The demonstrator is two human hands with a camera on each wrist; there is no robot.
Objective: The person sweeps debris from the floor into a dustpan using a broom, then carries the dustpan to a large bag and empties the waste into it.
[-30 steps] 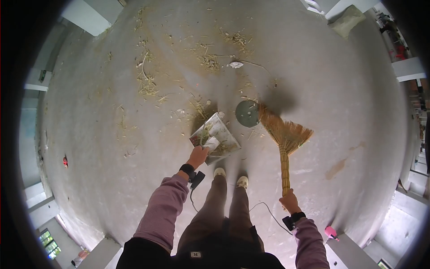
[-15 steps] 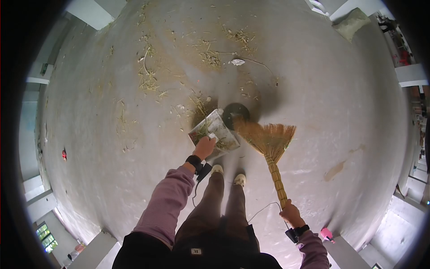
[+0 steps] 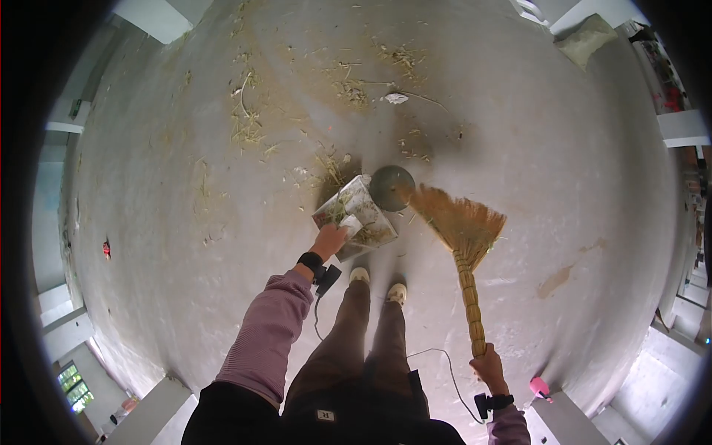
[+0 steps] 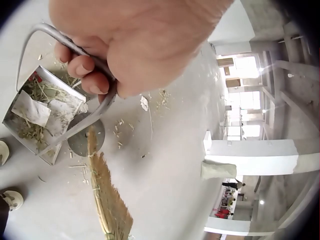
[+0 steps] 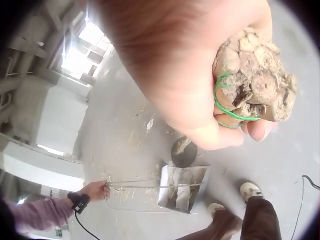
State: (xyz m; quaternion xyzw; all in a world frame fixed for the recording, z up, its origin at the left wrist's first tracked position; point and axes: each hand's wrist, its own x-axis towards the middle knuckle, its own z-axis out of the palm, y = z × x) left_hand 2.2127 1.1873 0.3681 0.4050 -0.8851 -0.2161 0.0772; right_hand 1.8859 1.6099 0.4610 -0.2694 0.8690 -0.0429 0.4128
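Observation:
The left hand (image 3: 328,242) grips the metal handle (image 4: 52,31) of a dustpan (image 3: 377,227), its fingers curled round the wire. Straw bits and a white scrap (image 4: 32,109) lie inside the pan. In the right hand (image 3: 489,367) is the bound handle of a straw broom (image 3: 469,226); the right wrist view shows the palm round the handle's end (image 5: 262,85) with green string. The bristles' left tip reaches over a dark round disc (image 3: 391,188) on the floor, just right of the dustpan. Loose straw (image 3: 331,165) lies at the pan's far edge.
Scattered straw (image 3: 247,127) and a white scrap (image 3: 396,98) lie farther ahead on the floor. The person's shoes (image 3: 397,294) stand below the dustpan. A pale sack (image 3: 586,41) leans at the upper right, and a pink object (image 3: 540,386) sits at the lower right.
The broom swept left across the disc, then came partly back right. The right hand is now lower in view. The dustpan has stayed nearly in place, while the left hand shifted slightly.

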